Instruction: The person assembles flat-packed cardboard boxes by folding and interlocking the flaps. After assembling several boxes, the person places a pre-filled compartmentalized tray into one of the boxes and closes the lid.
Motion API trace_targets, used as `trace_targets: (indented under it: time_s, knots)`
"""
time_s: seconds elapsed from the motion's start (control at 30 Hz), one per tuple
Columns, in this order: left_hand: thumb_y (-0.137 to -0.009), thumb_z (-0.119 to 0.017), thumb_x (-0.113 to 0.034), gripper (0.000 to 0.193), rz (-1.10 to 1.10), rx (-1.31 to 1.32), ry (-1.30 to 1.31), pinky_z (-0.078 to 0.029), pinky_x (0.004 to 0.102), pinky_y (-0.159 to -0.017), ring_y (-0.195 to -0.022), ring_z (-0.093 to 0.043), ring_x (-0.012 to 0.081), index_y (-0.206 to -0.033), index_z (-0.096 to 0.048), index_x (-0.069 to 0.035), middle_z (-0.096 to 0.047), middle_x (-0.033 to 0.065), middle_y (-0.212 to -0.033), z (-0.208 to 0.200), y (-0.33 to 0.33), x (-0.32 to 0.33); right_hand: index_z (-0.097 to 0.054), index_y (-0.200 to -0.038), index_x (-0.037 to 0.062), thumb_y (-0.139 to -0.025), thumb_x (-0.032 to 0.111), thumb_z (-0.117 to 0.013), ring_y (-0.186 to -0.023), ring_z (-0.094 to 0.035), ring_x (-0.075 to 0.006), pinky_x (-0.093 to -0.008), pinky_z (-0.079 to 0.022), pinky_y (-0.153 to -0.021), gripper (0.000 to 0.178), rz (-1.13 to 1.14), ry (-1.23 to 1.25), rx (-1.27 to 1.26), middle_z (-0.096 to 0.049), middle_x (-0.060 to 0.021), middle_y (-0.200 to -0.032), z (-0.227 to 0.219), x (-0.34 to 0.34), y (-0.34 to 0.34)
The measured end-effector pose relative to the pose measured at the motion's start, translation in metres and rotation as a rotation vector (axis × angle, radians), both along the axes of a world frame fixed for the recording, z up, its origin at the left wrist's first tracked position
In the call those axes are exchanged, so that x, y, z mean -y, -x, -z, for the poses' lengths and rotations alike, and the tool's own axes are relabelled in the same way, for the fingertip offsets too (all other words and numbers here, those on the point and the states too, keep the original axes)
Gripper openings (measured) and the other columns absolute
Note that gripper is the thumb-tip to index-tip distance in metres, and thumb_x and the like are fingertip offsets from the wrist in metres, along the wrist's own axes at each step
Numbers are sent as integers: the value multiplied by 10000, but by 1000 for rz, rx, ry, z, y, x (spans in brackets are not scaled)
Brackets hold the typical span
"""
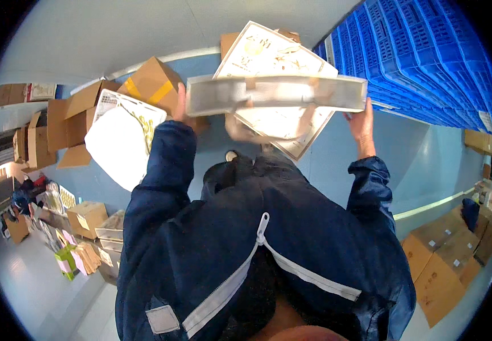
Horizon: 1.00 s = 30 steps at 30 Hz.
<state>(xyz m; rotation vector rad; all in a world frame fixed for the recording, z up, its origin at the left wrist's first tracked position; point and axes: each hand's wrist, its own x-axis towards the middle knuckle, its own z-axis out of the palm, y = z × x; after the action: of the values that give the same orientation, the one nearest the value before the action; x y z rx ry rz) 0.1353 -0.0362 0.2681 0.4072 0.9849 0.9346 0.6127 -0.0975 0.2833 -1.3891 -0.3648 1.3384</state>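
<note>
Between my two hands is a long, shallow pale grey tray (277, 94), seen nearly edge-on and blurred by motion. At its left end my left hand (182, 106) grips it, the thumb upright against the end and the other fingers mostly hidden. My right hand (362, 128) is closed on the right end from below. Beneath and beyond the tray lies a square white tray (291, 54) with small pale pieces scattered in it, set at an angle. The held tray covers its middle.
Blue plastic crates (411, 51) stand stacked at the far right. On the left are a white basket (105, 99) with a white sheet (118, 142), a taped cardboard box (152, 85) and an opened carton (72, 122). More cardboard boxes (439, 267) sit at the near right.
</note>
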Motion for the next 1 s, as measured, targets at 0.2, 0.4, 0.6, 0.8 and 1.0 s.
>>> trace_targets:
  time_s: [0.2,0.4,0.6,0.8,1.0]
  knots:
    - [-889,-510,-298,462,123,-240,-39,-371,346,-943,-1133,-453,208,-1275,-396,-72,-489,90,-1211,-4,2,20,-443,-1285,84,-891,405,-480,-1245,-361,-245,-437,-289,-1009,510,-50,46,525,-438,-117,-1316,-13,-13,17]
    - [-827,-607,-265,468,393,-1113,-369,-427,352,-867,-1012,-553,261,-1209,-456,-41,-579,136,-1078,36,30,-13,-490,-1234,65,-748,119,-602,-1181,-434,-303,-403,-335,-991,501,-828,-553,1319,-504,-131,-1247,-79,-23,93]
    - [-765,-646,-224,554,198,-1557,-583,-438,398,-841,-999,-542,336,-1249,-425,-71,-551,183,-1059,-6,-19,-11,-488,-1091,-45,-810,406,-587,-832,-631,-332,-421,-479,-753,540,-730,89,1198,-638,-208,-923,-48,-48,95]
    - [-764,-615,-209,585,232,-1622,-532,-437,417,-862,-1052,-513,361,-1286,-380,-87,-493,184,-1162,16,-20,-22,-434,-1202,-37,-933,206,-419,-1135,-497,-317,-414,-388,-974,364,-593,-81,-420,-456,-206,-1287,-59,-92,117]
    - [-777,-634,-223,528,-33,-1464,-563,-459,398,-833,-1006,-566,348,-1249,-437,-91,-567,187,-1135,18,-23,-32,-345,-1346,40,-877,384,-529,-780,-643,-228,-336,-510,-701,610,-636,-24,1220,-652,-168,-920,-74,-202,37]
